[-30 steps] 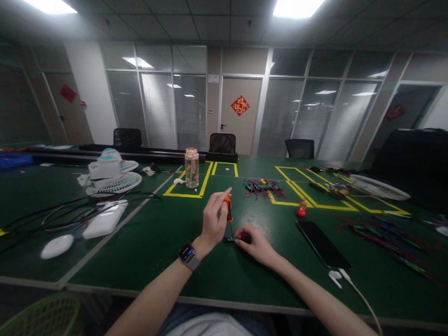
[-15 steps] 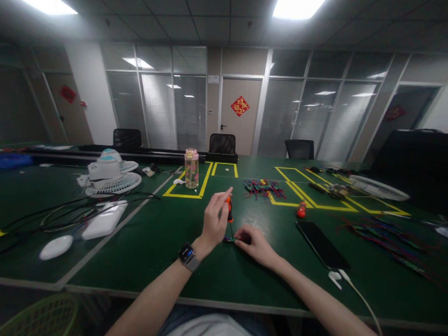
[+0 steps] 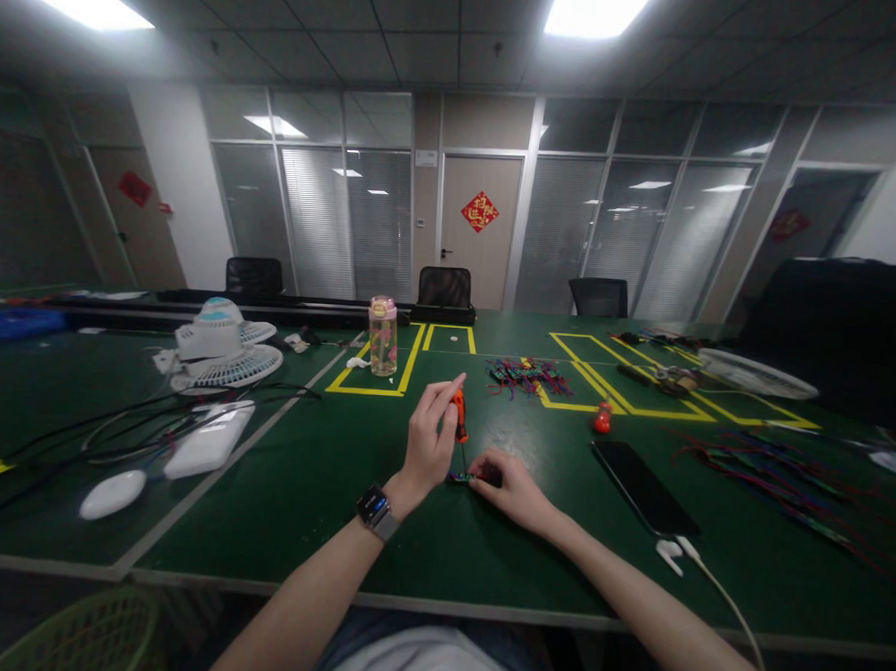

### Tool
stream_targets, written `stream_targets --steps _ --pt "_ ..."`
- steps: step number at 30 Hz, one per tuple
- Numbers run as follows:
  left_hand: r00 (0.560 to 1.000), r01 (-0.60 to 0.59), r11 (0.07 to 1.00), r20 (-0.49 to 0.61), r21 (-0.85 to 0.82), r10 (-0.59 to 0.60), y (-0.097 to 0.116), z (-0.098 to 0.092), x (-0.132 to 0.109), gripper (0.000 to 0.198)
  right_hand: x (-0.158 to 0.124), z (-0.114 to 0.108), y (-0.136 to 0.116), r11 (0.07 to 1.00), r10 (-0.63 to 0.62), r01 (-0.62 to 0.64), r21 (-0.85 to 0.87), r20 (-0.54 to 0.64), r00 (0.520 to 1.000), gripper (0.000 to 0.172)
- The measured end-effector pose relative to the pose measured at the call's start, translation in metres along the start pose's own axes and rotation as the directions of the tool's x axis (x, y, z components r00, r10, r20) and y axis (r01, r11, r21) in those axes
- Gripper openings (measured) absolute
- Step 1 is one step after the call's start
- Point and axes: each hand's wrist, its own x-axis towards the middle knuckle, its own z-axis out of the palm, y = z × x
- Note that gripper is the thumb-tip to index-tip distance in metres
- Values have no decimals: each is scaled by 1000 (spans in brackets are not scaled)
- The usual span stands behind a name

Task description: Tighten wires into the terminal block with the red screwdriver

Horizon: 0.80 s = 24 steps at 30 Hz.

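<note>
So the person's left hand (image 3: 431, 443) had an orange screwdriver (image 3: 461, 423) gripped near-upright, tip down at a little circuit board (image 3: 459, 478) on the green table (image 3: 289, 502), while the right hand (image 3: 511, 489) pinched the board's right end.

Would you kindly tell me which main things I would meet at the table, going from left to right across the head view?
White oval object, white fan, pink-lidded bottle, left hand, orange-handled screwdriver, right hand, black phone.

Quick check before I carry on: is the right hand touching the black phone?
Apart: the head view shows green tabletop between the right hand and the phone.
</note>
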Motion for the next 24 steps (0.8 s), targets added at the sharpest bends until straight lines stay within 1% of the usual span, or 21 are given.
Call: stream_targets --steps 3,8,12,14,17,21,24 --pt "1000 -2 1000 -14 -9 1 -1 1 0 36 0 0 0 1000 -5 5 4 7 1000 11" --pt "999 13 999 -44 46 -11 -1 2 0 29 0 0 0 1000 5 -5 11 1 1000 12" --pt "1000 23 999 -1 26 -23 0 1 0 35 0 1 2 1000 -4 4 13 0 1000 11" --pt "1000 12 1000 1 3 -12 0 1 0 37 0 2 3 1000 -10 10 13 1 1000 11" --pt "1000 -8 1000 -22 2 8 0 2 0 35 0 2 4 1000 -15 15 13 0 1000 11" --pt "997 -18 998 -71 57 22 -1 3 0 28 0 2 4 1000 -7 7 9 -8 1000 12" --pt "998 -7 997 -60 75 12 -1 2 -1 28 0 2 3 1000 0 0 11 -4 1000 12"
